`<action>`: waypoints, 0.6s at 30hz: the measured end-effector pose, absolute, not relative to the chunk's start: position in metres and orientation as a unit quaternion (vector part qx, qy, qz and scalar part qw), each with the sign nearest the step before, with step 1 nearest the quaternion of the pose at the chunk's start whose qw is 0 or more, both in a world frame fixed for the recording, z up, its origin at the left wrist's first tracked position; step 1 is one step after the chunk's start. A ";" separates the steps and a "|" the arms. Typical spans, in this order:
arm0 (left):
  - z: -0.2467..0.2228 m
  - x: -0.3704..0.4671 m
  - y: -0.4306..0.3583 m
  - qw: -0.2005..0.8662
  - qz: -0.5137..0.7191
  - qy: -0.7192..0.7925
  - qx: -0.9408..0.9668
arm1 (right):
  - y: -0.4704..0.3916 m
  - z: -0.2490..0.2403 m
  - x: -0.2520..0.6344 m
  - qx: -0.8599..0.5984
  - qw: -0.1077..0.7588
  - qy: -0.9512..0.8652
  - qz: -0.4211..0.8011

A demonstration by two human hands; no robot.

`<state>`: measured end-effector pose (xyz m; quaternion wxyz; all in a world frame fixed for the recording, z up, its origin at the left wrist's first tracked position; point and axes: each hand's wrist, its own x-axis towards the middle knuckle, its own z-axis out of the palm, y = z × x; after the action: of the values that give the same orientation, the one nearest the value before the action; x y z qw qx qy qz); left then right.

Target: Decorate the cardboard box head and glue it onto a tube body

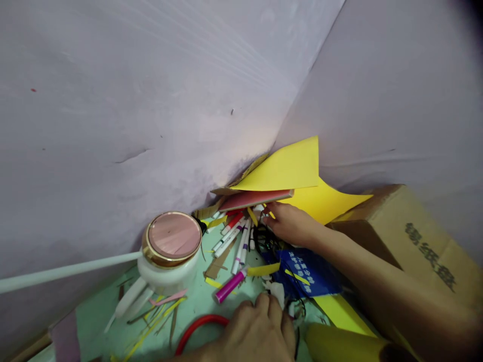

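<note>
My right hand [292, 223] reaches to the back corner, its fingers bent at the edge of a pink-red flat board [256, 199]. The fingertips are close together beside tangled black cord [266, 241]; what they hold, if anything, is unclear. White-barrelled markers [236, 236] lie in a loose pile just left of these fingers. At the front, my left hand [260, 324] is curled palm down, fingertips hidden next to crumpled white tissue [275, 291]. A red ring-shaped thing [199, 322] lies by its left side. Beyond its knuckles lies a magenta marker [230, 286].
A white mug [169, 274] with a pink, gold-rimmed lid [175, 235] stands left, a white rod behind it. Yellow sheets [283, 168] lean in the wall corner. A cardboard box [411, 241] stands right, near a blue packet [311, 274]. Paper scraps litter the green tabletop.
</note>
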<state>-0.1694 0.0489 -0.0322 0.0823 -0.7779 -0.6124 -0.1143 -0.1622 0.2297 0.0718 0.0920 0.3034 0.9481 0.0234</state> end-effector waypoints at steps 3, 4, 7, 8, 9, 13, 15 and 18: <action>-0.036 -0.169 0.048 0.104 -0.119 -0.613 -0.774 | 0.228 0.074 -0.162 0.309 0.101 0.946 0.025; -0.037 -0.169 0.049 0.108 -0.116 -0.613 -0.774 | 0.225 0.075 -0.163 0.303 0.108 0.947 0.025; -0.037 -0.170 0.050 0.095 -0.101 -0.606 -0.783 | 0.212 0.073 -0.166 0.262 0.123 0.957 0.020; -0.037 -0.170 0.051 0.089 -0.098 -0.603 -0.787 | 0.207 0.072 -0.167 0.239 0.125 0.963 0.013; -0.036 -0.170 0.051 0.085 -0.098 -0.602 -0.788 | 0.204 0.070 -0.168 0.207 0.129 0.970 0.002; -0.033 -0.171 0.050 0.085 -0.110 -0.606 -0.783 | 0.202 0.062 -0.168 0.115 0.165 0.980 0.011; -0.034 -0.171 0.049 0.091 -0.111 -0.608 -0.781 | 0.209 0.062 -0.165 0.144 0.180 0.972 0.047; -0.038 -0.169 0.050 0.095 -0.111 -0.604 -0.784 | 0.220 0.063 -0.159 0.194 0.198 0.958 0.068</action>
<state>-0.1691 0.0499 -0.0381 0.0949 -0.7837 -0.6036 -0.1112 -0.1587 0.2201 0.0631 0.1982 0.1939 0.9584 0.0678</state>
